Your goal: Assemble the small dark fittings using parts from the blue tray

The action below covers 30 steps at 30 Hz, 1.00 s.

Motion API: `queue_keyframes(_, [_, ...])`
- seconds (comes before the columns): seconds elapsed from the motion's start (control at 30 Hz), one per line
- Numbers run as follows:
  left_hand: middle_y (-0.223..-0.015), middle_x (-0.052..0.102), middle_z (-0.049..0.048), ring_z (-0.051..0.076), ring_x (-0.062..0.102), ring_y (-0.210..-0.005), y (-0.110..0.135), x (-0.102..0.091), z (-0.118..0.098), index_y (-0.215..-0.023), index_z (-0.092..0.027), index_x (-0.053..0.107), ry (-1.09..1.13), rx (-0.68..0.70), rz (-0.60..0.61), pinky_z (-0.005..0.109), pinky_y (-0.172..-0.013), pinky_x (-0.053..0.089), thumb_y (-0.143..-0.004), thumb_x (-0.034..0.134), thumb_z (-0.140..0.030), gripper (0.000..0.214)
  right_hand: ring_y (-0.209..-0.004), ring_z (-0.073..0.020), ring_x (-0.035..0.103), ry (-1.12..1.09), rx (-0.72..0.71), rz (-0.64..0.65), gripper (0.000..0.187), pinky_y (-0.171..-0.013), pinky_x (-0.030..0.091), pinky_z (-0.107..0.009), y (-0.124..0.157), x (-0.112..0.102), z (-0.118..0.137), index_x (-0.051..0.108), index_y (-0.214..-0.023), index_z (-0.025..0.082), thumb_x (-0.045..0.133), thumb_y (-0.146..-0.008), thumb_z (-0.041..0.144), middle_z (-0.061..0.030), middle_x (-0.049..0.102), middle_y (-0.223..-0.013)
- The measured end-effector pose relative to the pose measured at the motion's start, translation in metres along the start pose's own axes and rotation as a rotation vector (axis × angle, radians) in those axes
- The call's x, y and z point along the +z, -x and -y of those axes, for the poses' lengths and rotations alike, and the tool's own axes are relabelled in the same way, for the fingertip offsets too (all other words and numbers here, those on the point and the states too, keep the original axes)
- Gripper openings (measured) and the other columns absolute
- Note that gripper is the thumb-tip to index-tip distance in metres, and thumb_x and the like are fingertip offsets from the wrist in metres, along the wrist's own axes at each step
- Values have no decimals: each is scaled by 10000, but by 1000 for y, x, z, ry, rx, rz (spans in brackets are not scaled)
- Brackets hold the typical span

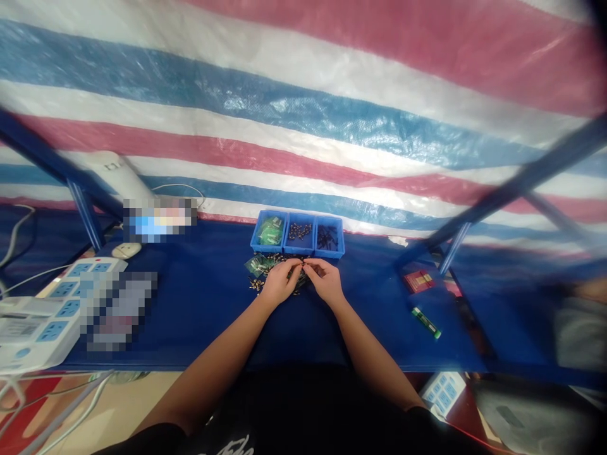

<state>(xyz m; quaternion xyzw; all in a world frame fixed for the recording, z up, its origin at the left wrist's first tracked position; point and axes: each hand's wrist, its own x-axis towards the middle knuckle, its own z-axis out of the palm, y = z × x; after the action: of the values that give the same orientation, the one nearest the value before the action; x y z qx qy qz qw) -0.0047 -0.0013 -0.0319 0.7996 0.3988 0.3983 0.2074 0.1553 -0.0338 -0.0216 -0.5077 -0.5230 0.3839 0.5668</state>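
The left hand (279,282) and right hand (326,282) are pinching their fingertips closed together over the small parts (258,266) lying just under and left of them, with blue bins (298,235) sitting just beyond.

head cam | faces forward-down | hands (303,281) mid-distance, centred

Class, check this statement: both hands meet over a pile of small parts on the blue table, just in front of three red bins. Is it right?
Not quite: the head view shows the three bins are blue, not red. The rest stands: the left hand and right hand meet over the pile of small parts on the blue table.
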Motion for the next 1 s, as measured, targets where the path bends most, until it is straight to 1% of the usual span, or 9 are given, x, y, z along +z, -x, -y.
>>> queue_keyframes(0.27, [-906, 683, 63, 178, 648, -821, 1, 0, 3, -1011, -192, 587, -47, 17, 21, 304, -767, 511, -960, 425, -277, 190, -789, -202, 683, -59, 46, 29, 258, -776, 566, -345, 1, 1, 1, 735, -978, 216, 698, -779, 376, -56, 736, -929])
queue_keyframes(0.37, [-878, 675, 57, 180, 636, -798, 1, 0, 2, -983, -192, 585, -62, 19, 19, 308, -755, 501, -953, 437, -276, 173, -737, -191, 677, -127, 89, 40, 245, -730, 568, -335, 0, 0, 1, 738, -946, 211, 722, -757, 366, -48, 733, -859])
queue_keyframes(0.53, [-882, 663, 57, 173, 635, -789, 1, 0, 1, -1002, -188, 571, -57, -9, -81, 292, -733, 497, -934, 451, -256, 153, -618, -166, 645, -234, 186, 21, 253, -633, 558, -317, -7, 0, 0, 734, -913, 196, 742, -736, 376, -29, 707, -718])
queue_keyframes(0.6, [-845, 656, 50, 168, 630, -754, 1, 0, 0, -981, -186, 573, -67, -10, -110, 286, -715, 497, -928, 455, -251, 145, -697, -181, 673, -282, 177, 8, 311, -681, 568, -337, -10, 1, 0, 718, -1003, 203, 732, -745, 377, -51, 732, -858])
queue_keyframes(0.67, [-826, 657, 49, 167, 631, -745, 2, 0, 0, -958, -185, 580, -73, 8, -122, 285, -715, 498, -923, 459, -247, 140, -848, -206, 692, -296, 119, 33, 420, -763, 572, -363, -12, 1, 2, 663, -1157, 232, 707, -765, 376, -70, 701, -1107])
queue_keyframes(0.73, [-832, 663, 54, 171, 636, -757, 2, 0, 0, -951, -186, 586, -76, 25, -135, 288, -722, 502, -919, 464, -247, 141, -962, -217, 676, -213, 38, 67, 451, -826, 559, -377, -12, 0, 4, 616, -1239, 260, 659, -804, 371, -64, 615, -1287])
queue_keyframes(0.77, [-835, 664, 56, 172, 637, -761, 2, 1, 0, -950, -186, 588, -79, 29, -144, 289, -725, 504, -917, 465, -249, 142, -979, -217, 667, -124, -5, 77, 413, -837, 552, -377, -11, -1, 4, 629, -1224, 263, 633, -824, 365, -59, 605, -1303])
queue_keyframes(0.9, [-825, 663, 49, 166, 639, -750, 3, 0, 0, -943, -189, 591, -89, -2, -170, 287, -735, 510, -918, 465, -255, 145, -958, -232, 613, 385, -143, 119, 254, -876, 485, -398, -5, -6, 5, 712, -1059, 245, 618, -837, 325, -59, 712, -1042])
queue_keyframes(1.0, [-825, 663, 39, 157, 643, -738, 2, 0, 0, -959, -195, 588, -74, -36, -138, 272, -720, 511, -927, 454, -266, 155, -969, -259, 557, 661, -161, 165, 304, -891, 417, -425, -1, -5, 5, 700, -1068, 234, 688, -787, 349, -66, 715, -953])
